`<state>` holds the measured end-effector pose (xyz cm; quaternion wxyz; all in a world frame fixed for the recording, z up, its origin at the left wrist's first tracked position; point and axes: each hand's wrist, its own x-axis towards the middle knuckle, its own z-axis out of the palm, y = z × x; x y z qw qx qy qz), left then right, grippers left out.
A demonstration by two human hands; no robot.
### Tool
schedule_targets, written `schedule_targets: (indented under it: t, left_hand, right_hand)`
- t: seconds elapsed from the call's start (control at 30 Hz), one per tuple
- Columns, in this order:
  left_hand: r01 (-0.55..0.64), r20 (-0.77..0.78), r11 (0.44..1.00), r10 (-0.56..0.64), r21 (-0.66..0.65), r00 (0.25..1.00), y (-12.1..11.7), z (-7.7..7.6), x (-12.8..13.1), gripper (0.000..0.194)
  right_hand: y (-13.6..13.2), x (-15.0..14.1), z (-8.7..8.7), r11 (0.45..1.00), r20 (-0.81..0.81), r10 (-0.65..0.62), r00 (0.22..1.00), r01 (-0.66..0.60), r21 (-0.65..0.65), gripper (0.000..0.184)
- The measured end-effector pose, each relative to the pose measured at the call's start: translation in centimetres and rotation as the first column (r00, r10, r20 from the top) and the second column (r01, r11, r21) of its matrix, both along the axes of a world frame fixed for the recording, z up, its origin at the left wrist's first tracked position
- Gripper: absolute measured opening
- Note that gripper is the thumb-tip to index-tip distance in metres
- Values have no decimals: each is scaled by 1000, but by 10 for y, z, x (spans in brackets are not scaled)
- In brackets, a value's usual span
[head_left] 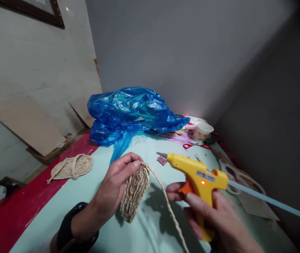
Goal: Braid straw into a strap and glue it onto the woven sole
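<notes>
My left hand [118, 179] pinches the upper edge of a coiled oval of braided straw cord [135, 193], held on its side above the table. From its top a loose length of cord [167, 200] curves down to the right, out of the picture. My right hand [208, 211] is wrapped around the handle of a yellow glue gun [192, 167], fingers at its orange trigger. The nozzle points left, above and to the right of the coil and apart from it. A pale glue stick [268, 199] juts from the gun's back, and a small light glows on its side.
A blue plastic bag [134, 112] lies at the back of the table. A tied bundle of cord [73, 167] rests at left. A paper cup [203, 131], red-handled scissors [196, 145] and small pink clips [161, 160] are beyond the gun. Cardboard [25, 121] leans left.
</notes>
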<state>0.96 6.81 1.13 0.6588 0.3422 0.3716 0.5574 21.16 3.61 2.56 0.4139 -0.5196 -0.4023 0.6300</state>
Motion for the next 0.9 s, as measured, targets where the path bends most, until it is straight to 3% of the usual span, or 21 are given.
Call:
schedule_targets:
  t: [0.1, 0.2, 0.33, 0.43, 0.63, 0.9]
  left_hand:
    - [-17, -112, 1000, 19, 20, 993, -2, 0, 2, 10]
    - [22, -116, 1000, -23, -12, 993, -3, 1, 3, 10]
    - [117, -42, 991, -120, -57, 992, -5, 2, 5, 8]
    - [195, -12, 978, -196, -79, 980, -9, 0, 9, 16]
    - [270, -73, 959, -277, -87, 958, -17, -5, 18, 42]
    - [307, -322, 948, -317, -81, 892, -25, -6, 24, 36]
  right_hand:
    - [-4, -8, -3, 997, 54, 64, 996, -62, -44, 43]
    - [-4, -5, -2, 997, 98, 75, 992, -73, -17, 44]
    - [1, 3, 2, 985, 169, -77, 983, 50, 162, 48]
    - [5, 2, 2, 969, 136, -161, 978, 130, 208, 45]
    - [17, -8, -11, 981, 22, -79, 997, 74, 178, 30]
    - [24, -7, -26, 990, 25, 28, 999, -31, 139, 23]
